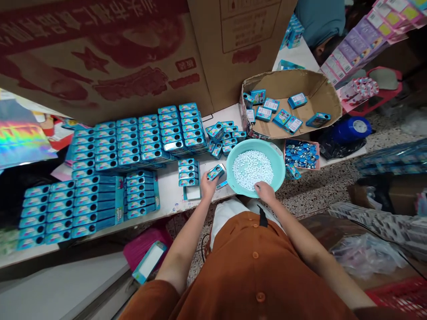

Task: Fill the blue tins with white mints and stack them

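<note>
Clearly risky: left hand (207, 186) pinching a small blue tin (216, 171) just left of the teal basin (276, 165), right hand (265, 192) curled in white tablets (252, 168) at its near rim. Could tip the overhanging basin, spilling tablets; could miss the tin's small opening.

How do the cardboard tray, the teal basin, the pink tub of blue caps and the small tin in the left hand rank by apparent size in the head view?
1. cardboard tray
2. teal basin
3. pink tub
4. small tin, held in the left hand

The tray sits farther away, so its lead is probably understated.
</note>
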Available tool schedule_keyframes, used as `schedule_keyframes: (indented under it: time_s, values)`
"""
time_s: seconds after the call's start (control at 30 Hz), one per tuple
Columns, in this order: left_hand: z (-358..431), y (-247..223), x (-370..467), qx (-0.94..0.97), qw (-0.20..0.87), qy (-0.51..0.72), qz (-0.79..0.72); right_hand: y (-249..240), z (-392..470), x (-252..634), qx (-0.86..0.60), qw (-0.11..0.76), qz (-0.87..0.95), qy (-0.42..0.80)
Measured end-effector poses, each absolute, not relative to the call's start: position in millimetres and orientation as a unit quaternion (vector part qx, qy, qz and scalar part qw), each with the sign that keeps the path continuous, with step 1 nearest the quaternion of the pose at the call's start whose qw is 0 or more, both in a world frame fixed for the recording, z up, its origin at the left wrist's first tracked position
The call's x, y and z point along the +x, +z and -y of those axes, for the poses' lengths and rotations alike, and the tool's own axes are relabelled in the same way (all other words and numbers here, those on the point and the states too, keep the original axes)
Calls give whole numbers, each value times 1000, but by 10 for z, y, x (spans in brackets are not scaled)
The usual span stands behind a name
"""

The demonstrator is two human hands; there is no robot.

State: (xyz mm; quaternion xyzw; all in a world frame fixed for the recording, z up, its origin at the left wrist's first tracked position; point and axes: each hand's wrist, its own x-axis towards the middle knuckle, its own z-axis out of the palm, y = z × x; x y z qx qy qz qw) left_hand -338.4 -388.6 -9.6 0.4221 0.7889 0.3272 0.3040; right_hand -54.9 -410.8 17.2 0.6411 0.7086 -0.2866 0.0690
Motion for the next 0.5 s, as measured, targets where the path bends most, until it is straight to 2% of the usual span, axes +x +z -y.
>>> schedule_keyframes:
  time_s: [0.23, 0.37, 0.5]
  values:
    - [3948, -195, -3549, 461, 341, 340, -746, 261, 4264, -726, 681, 70, -687, -243]
    - [4344, -84, -3679, 490, 364, 318, -726, 281, 4264, -820, 705, 95, -666, -226]
    - [4813, 69, -3746, 532, 375, 274, -708, 242, 4265, -860, 731, 78, -647, -202]
